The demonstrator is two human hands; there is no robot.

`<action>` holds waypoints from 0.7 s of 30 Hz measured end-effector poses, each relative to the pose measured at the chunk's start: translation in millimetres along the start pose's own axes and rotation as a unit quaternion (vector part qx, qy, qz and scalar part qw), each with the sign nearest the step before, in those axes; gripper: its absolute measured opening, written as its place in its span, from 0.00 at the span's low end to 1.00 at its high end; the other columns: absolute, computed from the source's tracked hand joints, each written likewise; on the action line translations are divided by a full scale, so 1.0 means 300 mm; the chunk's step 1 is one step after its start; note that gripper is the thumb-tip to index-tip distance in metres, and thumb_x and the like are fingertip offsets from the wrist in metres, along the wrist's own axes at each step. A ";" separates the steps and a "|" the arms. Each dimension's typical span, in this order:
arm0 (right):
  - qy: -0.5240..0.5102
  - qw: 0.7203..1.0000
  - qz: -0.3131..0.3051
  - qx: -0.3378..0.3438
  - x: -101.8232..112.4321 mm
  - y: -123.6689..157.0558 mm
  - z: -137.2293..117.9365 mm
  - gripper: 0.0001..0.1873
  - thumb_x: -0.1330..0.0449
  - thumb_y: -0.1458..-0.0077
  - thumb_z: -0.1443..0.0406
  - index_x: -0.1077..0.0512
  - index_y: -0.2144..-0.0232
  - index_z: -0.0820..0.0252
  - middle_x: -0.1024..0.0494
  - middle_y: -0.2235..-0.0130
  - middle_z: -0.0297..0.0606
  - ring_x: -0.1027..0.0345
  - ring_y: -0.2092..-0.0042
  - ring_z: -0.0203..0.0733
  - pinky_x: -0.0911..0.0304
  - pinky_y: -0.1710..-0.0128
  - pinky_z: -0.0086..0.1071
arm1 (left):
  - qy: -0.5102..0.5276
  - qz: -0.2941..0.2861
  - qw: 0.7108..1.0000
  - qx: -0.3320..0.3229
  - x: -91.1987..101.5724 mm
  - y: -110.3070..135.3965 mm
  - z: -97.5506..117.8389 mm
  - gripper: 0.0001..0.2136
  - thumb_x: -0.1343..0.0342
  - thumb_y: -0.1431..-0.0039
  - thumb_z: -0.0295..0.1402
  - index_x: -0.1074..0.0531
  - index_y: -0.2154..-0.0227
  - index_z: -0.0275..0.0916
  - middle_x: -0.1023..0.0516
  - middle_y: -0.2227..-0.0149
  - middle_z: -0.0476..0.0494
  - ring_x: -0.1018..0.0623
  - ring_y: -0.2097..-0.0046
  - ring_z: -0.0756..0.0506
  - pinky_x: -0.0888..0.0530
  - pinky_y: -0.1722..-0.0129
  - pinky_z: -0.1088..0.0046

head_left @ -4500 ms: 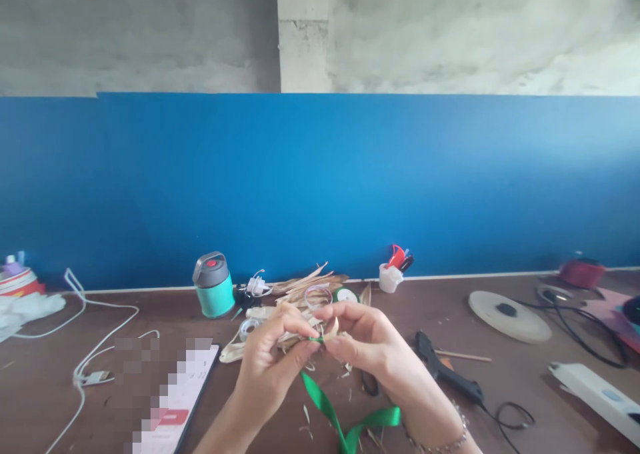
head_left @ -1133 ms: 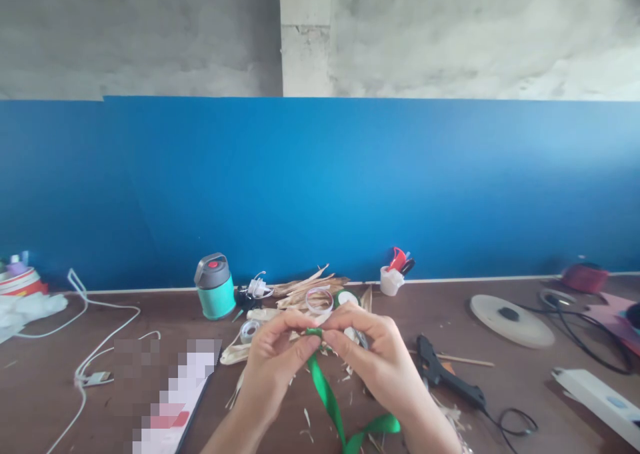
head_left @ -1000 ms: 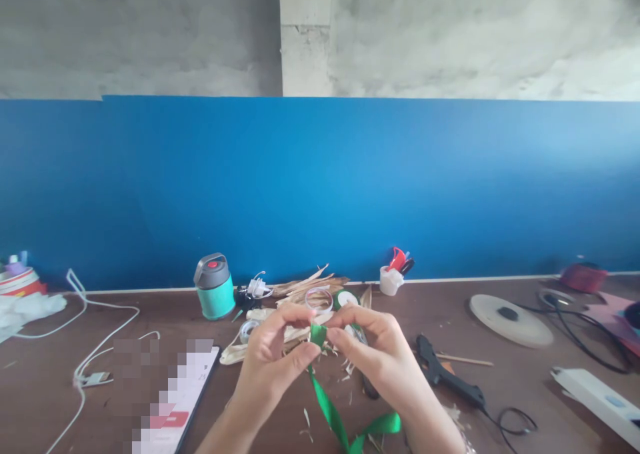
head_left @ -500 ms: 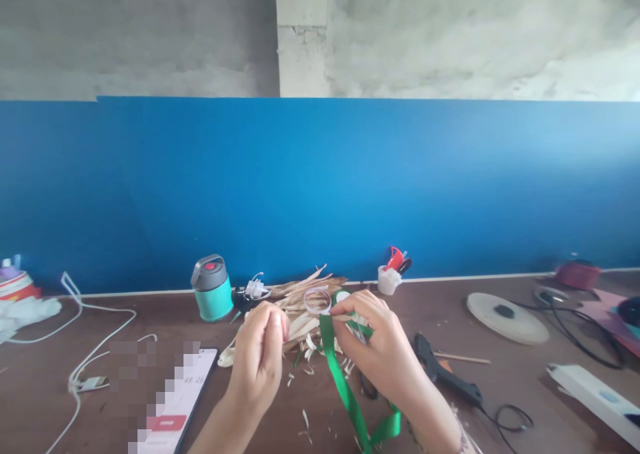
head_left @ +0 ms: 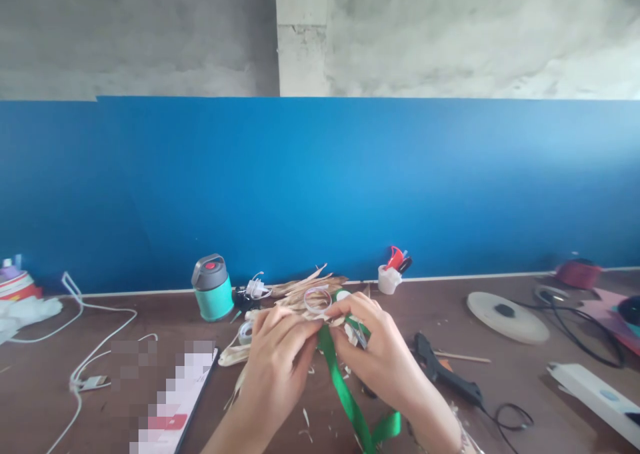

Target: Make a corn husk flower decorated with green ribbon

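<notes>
My left hand (head_left: 276, 359) and my right hand (head_left: 373, 347) meet over the middle of the brown table (head_left: 505, 374). Both pinch the upper end of a green ribbon (head_left: 345, 394), together with pale dried-leaf strips whose tips show between the fingers. The ribbon runs down towards me and folds back near the bottom edge. Just behind the fingers lies a heap of dried leaf strips (head_left: 300, 289) and a clear tape ring (head_left: 318, 300).
A teal flask (head_left: 213, 295) stands at the back left, a white cup of pens (head_left: 391, 274) at the back right. A black glue gun (head_left: 445, 374) with its cord lies right of my hands. A phone (head_left: 173, 401), white cables (head_left: 90, 347), a white disc (head_left: 507, 317).
My left hand, apart from the ribbon half a second ago, has come back to the right hand and closed on the ribbon's top. The ribbon end sits a little higher than a second ago.
</notes>
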State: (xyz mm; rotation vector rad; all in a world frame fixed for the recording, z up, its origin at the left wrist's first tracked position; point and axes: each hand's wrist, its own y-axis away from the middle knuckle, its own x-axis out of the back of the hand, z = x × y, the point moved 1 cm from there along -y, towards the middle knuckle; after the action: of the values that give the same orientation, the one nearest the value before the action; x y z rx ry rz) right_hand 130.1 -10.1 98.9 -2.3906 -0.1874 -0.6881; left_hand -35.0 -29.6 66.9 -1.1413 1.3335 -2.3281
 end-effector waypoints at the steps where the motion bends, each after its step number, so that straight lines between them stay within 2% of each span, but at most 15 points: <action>1: -0.024 1.000 0.008 -0.008 -0.006 0.003 0.002 0.14 0.45 0.52 0.73 0.31 0.62 0.55 0.27 0.61 0.36 0.33 0.56 0.44 0.38 0.54 0.40 | 0.016 0.015 1.000 0.018 -0.001 0.001 0.003 0.10 0.46 0.45 0.22 0.26 0.63 0.43 0.20 0.67 0.46 0.26 0.63 0.43 0.35 0.62 0.66; 4: -0.094 0.994 0.028 -0.042 -0.028 0.009 0.006 0.26 0.41 0.52 0.69 0.39 0.50 0.54 0.29 0.56 0.37 0.34 0.55 0.43 0.38 0.53 0.38 | 0.095 0.057 0.987 0.119 -0.004 0.003 0.005 0.07 0.45 0.45 0.24 0.25 0.67 0.43 0.21 0.69 0.46 0.26 0.65 0.43 0.32 0.65 0.68; 6: -0.136 0.987 0.020 -0.083 -0.046 0.009 0.007 0.28 0.38 0.53 0.66 0.39 0.49 0.56 0.28 0.59 0.37 0.33 0.59 0.42 0.35 0.58 0.36 | 0.143 0.079 0.970 0.179 -0.006 0.004 0.004 0.06 0.44 0.46 0.26 0.24 0.69 0.43 0.22 0.70 0.46 0.25 0.66 0.43 0.31 0.65 0.69; 8: -0.181 0.976 -0.006 -0.118 -0.063 0.004 0.005 0.20 0.37 0.53 0.63 0.34 0.56 0.58 0.28 0.66 0.36 0.33 0.64 0.40 0.34 0.66 0.32 | 0.164 0.098 0.961 0.201 -0.007 0.004 0.003 0.05 0.42 0.48 0.27 0.23 0.70 0.43 0.22 0.71 0.46 0.25 0.66 0.43 0.30 0.66 0.69; 10: -0.210 0.967 -0.019 -0.140 -0.074 -0.002 0.001 0.11 0.37 0.53 0.61 0.30 0.67 0.60 0.29 0.72 0.33 0.35 0.70 0.37 0.36 0.71 0.28 | 0.160 0.112 0.962 0.193 -0.009 0.004 0.004 0.05 0.41 0.49 0.27 0.23 0.70 0.43 0.22 0.71 0.45 0.25 0.66 0.43 0.30 0.65 0.69; 13: -0.233 0.955 -0.001 -0.182 -0.081 -0.011 -0.003 0.12 0.36 0.55 0.59 0.31 0.78 0.61 0.33 0.79 0.30 0.41 0.75 0.34 0.42 0.76 0.27 | 0.145 0.120 0.966 0.176 -0.010 0.004 0.010 0.06 0.42 0.49 0.26 0.23 0.70 0.43 0.22 0.71 0.45 0.25 0.66 0.43 0.29 0.64 0.69; 17: -0.323 0.919 0.002 -0.227 -0.091 -0.015 -0.002 0.14 0.34 0.58 0.57 0.28 0.77 0.62 0.32 0.79 0.30 0.43 0.77 0.33 0.46 0.77 0.26 | 0.171 0.126 0.954 0.210 -0.011 0.002 0.031 0.05 0.43 0.48 0.27 0.23 0.71 0.42 0.22 0.70 0.44 0.25 0.64 0.43 0.29 0.63 0.69; 21: -0.412 0.877 0.016 -0.246 -0.113 -0.013 -0.001 0.14 0.32 0.61 0.58 0.27 0.77 0.63 0.31 0.78 0.31 0.42 0.76 0.32 0.45 0.76 0.26 | 0.240 0.121 0.912 0.309 -0.016 -0.002 0.047 0.02 0.41 0.50 0.30 0.23 0.74 0.41 0.21 0.70 0.45 0.23 0.66 0.43 0.28 0.65 0.71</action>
State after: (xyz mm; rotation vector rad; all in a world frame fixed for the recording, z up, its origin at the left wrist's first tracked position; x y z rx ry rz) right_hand 99.8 -6.1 83.6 -3.0343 -0.3536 0.4066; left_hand -21.5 -35.8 68.9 -0.2074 0.6784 -2.6239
